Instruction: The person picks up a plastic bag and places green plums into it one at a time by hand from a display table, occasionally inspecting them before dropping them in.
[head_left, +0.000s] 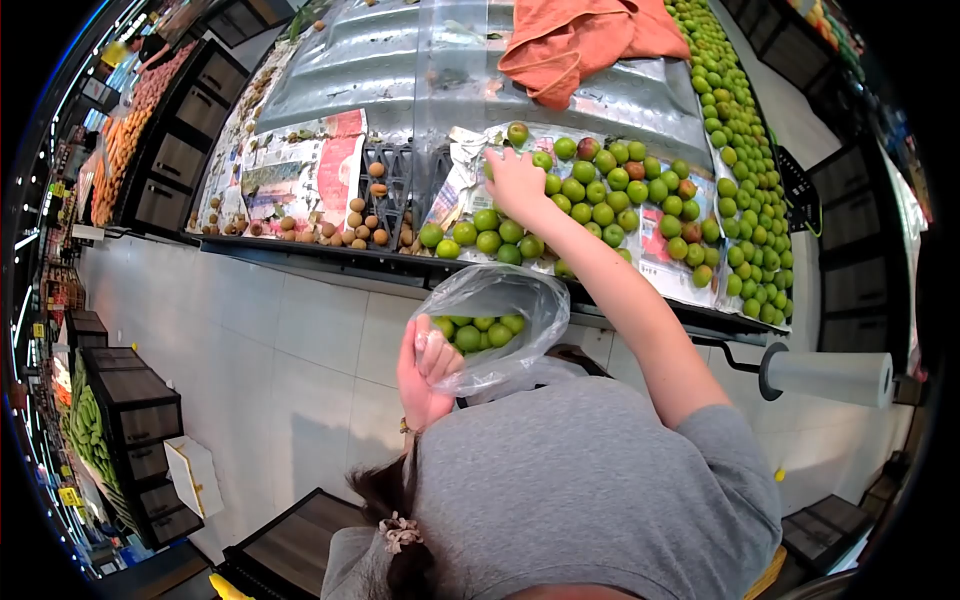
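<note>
My left hand (428,365) is closed on the rim of a clear plastic bag (540,300), held open in front of my body. Inside the bag lie several green plums (468,338). Over the stand, my right hand (517,185) reaches to the left end of a spread of loose green plums (603,213), some with reddish skin. Its fingers are bent down, and a sliver of green shows at the fingertips, mostly hidden by the hand. Newspaper (655,270) lies under the loose fruit.
An orange cloth (590,45) lies on the metal stand top. Small brown fruits (360,220) sit by a black crate (390,165) at left. More green plums (740,180) line the right side. A plastic bag roll (830,377) sticks out at the right.
</note>
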